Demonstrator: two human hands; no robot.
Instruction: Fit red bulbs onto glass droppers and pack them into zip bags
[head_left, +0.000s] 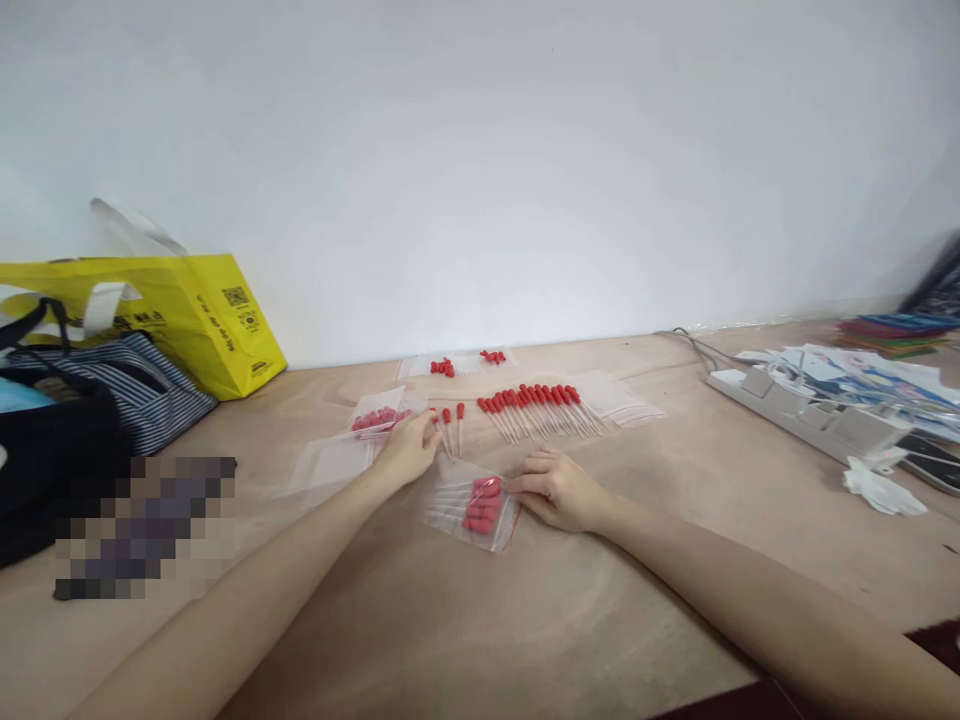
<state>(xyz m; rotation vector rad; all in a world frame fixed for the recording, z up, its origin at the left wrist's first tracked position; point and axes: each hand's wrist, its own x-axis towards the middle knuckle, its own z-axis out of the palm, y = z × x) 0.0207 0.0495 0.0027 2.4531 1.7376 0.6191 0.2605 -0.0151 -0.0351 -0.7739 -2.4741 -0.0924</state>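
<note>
My left hand [409, 447] is closed at the leftmost of three loose droppers with red bulbs, its fingertips around that dropper's top. Beside it, a second dropper [448, 418] and a third dropper [460, 412] lie on the table. My right hand [559, 490] has curled fingers, with thumb and forefinger on the edge of a clear zip bag [450, 505]. Several red-bulbed droppers lie side by side inside that bag. Behind my right hand, a row of loose droppers [536, 405] is spread out, bulbs pointing away from me.
More filled zip bags lie by the left wrist [381, 418] and near the wall [448, 368]. Flat clear bags [619, 398] rest right of the row. At left stand a yellow bag [240, 330] and a striped bag [161, 375]. A power strip [795, 410] and papers lie right.
</note>
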